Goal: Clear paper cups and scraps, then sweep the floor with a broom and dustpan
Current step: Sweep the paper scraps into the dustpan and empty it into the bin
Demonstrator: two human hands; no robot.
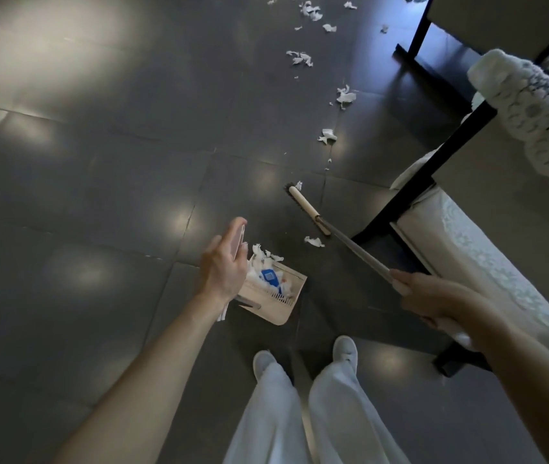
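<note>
Broom [306, 209] beside frame leg [410, 199] — open floor [99, 162] leftward.

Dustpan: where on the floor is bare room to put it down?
The floor left of the dustpan is bare. Crowded: scraps run ahead of the broom, with furniture legs on the right.
</note>
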